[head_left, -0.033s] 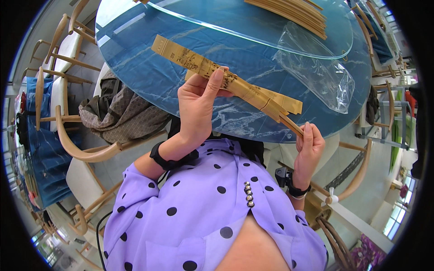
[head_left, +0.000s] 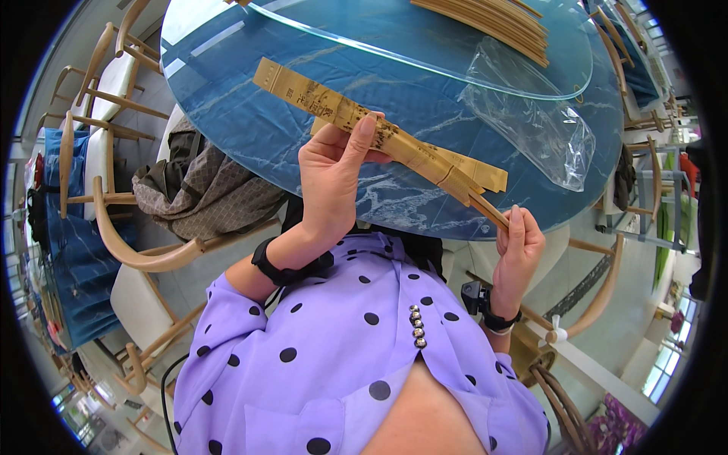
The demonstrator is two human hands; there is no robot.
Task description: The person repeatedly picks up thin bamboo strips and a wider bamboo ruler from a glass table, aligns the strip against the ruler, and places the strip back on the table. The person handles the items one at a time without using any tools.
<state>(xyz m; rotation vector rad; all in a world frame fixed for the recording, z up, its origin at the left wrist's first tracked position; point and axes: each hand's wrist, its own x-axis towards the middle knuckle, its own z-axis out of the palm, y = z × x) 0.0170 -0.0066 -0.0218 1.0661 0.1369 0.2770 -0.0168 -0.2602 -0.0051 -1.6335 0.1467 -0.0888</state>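
A long gold paper chopstick sleeve (head_left: pixel 299 92) with dark printing is pinched in my left hand (head_left: pixel 332 171), thumb on top, above the near side of the table. At least one more gold sleeve (head_left: pixel 489 174) lies behind it at a slight angle, also in that grip. Brown chopsticks (head_left: pixel 487 208) stick out of the sleeve's lower right end. My right hand (head_left: pixel 519 243) has their tips closed between thumb and fingers. The rest of the chopsticks is hidden by paper.
A round blue marbled table (head_left: pixel 250 129) carries a raised glass turntable (head_left: pixel 341 34). Many bare chopsticks (head_left: pixel 493 26) lie on the glass. Beside them is a crumpled clear plastic bag (head_left: pixel 531 125). A wooden chair (head_left: pixel 152 262) with a patterned bag (head_left: pixel 205 186) stands at left.
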